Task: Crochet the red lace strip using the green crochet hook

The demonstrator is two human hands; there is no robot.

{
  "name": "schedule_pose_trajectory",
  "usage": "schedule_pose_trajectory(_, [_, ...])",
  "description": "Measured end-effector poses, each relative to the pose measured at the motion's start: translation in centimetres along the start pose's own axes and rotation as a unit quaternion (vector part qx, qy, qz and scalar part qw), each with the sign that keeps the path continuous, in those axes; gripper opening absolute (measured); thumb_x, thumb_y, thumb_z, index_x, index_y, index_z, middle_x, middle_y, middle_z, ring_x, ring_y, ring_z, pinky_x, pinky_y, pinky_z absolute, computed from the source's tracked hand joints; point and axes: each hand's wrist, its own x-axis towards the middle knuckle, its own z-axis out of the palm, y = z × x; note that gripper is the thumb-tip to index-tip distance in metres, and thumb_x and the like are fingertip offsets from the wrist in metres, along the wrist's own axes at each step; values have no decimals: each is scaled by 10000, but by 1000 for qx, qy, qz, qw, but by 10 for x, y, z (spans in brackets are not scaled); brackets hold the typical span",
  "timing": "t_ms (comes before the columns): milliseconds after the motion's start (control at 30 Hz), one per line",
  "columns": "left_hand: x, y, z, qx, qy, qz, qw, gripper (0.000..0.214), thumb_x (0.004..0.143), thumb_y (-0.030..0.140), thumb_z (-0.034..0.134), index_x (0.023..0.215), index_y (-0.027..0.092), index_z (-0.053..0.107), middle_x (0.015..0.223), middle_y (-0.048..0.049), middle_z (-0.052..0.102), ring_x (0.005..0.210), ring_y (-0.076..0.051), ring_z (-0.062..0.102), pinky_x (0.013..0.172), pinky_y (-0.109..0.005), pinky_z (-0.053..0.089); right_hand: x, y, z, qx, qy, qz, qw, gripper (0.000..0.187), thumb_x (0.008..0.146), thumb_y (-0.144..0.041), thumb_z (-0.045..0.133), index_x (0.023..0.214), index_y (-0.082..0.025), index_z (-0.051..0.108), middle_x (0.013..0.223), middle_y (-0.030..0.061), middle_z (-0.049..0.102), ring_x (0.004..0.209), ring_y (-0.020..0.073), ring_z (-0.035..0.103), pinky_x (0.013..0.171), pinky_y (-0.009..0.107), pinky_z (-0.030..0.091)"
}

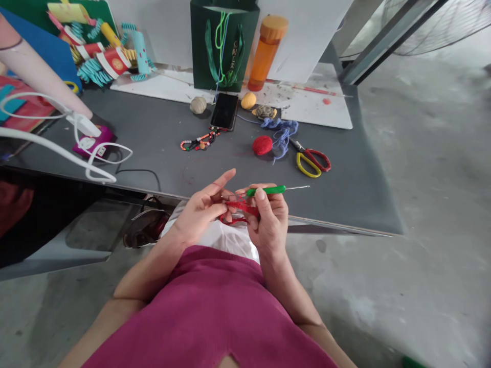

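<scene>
Close to the near edge of the grey table (172,168), just in front of the body, a red crochet piece (240,208) is being held between both hands. The left hand (201,209) is pinched onto the work's left end. Thumb and lower fingers are closed on it, while the forefinger is stretched out straight toward the far right, with a thin red strand seen running across it.

The right hand (270,220) is curled shut around a crochet hook (266,190). The green handle is gripped between thumb and fingers, and the bare metal shaft is pointed off to the right, above the table's near edge and clear of the yarn.

Farther out on the table, a red yarn ball (262,145) is seen, with a tangle of blue yarn (282,130) touching it on the far right. Scissors (312,159) with one red and one yellow handle are laid just right of that. A dark phone (225,111) is lying beyond, and a bead strand (199,140) trails from its near end. A green bag (222,43) and an orange bottle (267,51) are stood upright side by side at the far edge. At far left, another person's arm (38,71) is extended over the table, with a white cable (76,148) looped beside it.
</scene>
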Motion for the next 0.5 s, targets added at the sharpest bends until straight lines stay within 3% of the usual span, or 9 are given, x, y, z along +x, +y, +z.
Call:
schedule_pose_trajectory(200, [0, 0, 3, -20, 6, 12, 1000, 906, 741, 146, 869, 1574, 313, 558, 899, 30, 700, 712, -85, 591, 598, -209, 462, 0, 0, -1, -3, -1, 5, 1000, 263, 799, -500, 876, 877, -272, 772, 709, -29, 728, 444, 65, 482, 351, 177, 342])
schedule_pose_trajectory(367, [0, 0, 3, -36, 10, 24, 999, 1137, 746, 157, 906, 1699, 360, 322, 872, 58, 725, 605, -62, 551, 527, -197, 433, -2, -1, -1, -13, -18, -14, 1000, 210, 846, -463, 854, 872, -273, 769, 688, -38, 745, 423, 64, 514, 354, 179, 378])
schedule_pose_trajectory(433, [-1, -1, 4, -38, 13, 30, 999, 1205, 756, 159, 906, 1726, 366, 221, 844, 73, 726, 598, -62, 554, 527, -189, 438, -4, -2, -3, -65, -25, -54, 996, 167, 903, -431, 811, 895, -270, 766, 714, -30, 780, 444, 80, 584, 367, 184, 424])
schedule_pose_trajectory(500, [-1, -2, 4, -39, 19, 46, 998, 1247, 769, 156, 902, 1737, 367, 145, 822, 83, 728, 624, -66, 582, 542, -175, 449, -6, -1, -6, -146, -42, -151, 977, 96, 954, -367, 762, 947, -271, 774, 794, -9, 832, 546, 121, 708, 449, 217, 543])
